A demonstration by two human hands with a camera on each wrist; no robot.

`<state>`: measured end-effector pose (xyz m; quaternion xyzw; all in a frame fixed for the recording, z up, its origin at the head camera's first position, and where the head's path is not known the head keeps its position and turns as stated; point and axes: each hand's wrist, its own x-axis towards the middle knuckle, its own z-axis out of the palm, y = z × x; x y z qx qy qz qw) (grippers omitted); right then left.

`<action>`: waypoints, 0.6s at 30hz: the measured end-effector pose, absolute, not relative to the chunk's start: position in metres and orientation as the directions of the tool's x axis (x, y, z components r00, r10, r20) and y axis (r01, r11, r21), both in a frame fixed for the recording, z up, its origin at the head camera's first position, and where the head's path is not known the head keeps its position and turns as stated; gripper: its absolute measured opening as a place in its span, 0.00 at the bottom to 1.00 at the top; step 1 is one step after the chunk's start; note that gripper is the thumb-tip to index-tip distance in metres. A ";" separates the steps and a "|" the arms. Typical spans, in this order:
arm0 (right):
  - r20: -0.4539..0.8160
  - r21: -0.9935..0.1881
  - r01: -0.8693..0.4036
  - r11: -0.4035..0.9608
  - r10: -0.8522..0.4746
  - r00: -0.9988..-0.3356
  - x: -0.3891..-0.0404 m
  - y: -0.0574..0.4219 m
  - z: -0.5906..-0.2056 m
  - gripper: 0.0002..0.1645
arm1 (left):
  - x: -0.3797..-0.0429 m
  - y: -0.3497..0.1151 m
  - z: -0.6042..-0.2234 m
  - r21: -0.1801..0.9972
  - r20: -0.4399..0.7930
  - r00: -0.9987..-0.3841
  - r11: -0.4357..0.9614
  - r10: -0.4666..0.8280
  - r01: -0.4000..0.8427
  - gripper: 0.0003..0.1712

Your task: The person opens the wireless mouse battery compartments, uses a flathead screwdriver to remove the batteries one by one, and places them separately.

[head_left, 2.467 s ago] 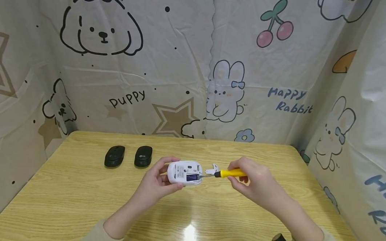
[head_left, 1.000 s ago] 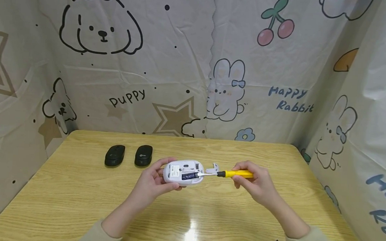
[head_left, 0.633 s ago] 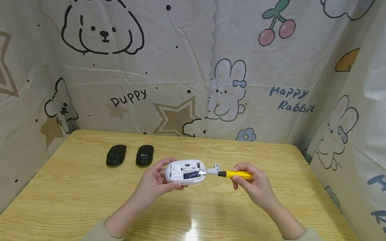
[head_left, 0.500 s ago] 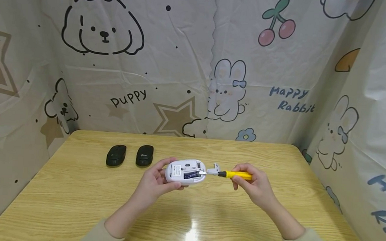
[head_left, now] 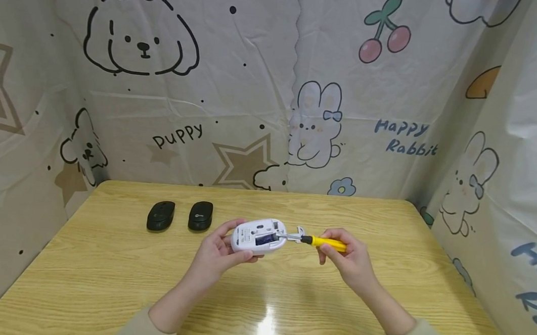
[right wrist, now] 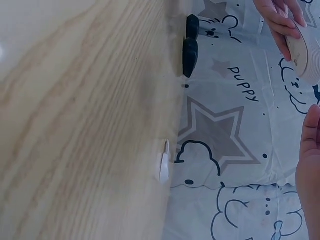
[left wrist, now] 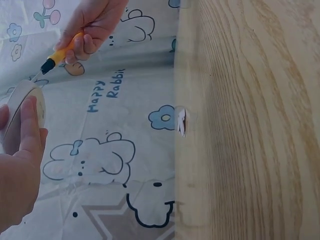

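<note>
A white computer mouse (head_left: 245, 237) is held underside up above the table, gripped along its edges by my left hand (head_left: 219, 258). Its battery compartment is uncovered, and a dark battery (head_left: 266, 239) lies inside. My right hand (head_left: 354, 259) holds a screwdriver (head_left: 330, 243) by its yellow handle, thumb and fingers around it. The metal shaft points left, its tip inside the mouse's outline at the battery's right end. In the left wrist view the mouse (left wrist: 24, 107) appears edge-on. The right wrist view shows the right hand (right wrist: 309, 165) only in part, with the screwdriver hidden.
On the wood-grain table (head_left: 107, 280), a small white battery cover (head_left: 300, 231) lies behind the screwdriver shaft. Two black mice (head_left: 160, 216) sit side by side at the back left. Printed cloth (head_left: 244, 100) surrounds the table at the back and sides.
Over the last half second the mouse has risen slightly and tilted. The screwdriver now slopes down toward its handle, with its tip higher up, and the right hand has shifted slightly left.
</note>
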<state>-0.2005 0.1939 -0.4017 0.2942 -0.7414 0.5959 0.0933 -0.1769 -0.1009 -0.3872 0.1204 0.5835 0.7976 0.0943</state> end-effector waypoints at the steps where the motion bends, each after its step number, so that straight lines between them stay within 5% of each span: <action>1: 0.484 -0.836 -0.538 0.104 -0.322 -0.814 -0.200 0.193 -0.402 0.06 | -0.177 -0.101 -0.387 0.954 0.081 -0.953 -0.301 0.291 -0.010 0.42; 9: 0.460 -0.873 -0.487 0.011 -0.315 -0.830 -0.198 0.183 -0.408 0.06 | -0.176 -0.097 -0.390 0.957 0.073 -0.948 -0.290 0.310 -0.021 0.41; 18: 0.398 -0.897 -0.436 0.073 -0.299 -0.867 -0.197 0.176 -0.405 0.07 | -0.174 -0.089 -0.391 0.961 0.036 -0.949 -0.271 0.314 -0.054 0.40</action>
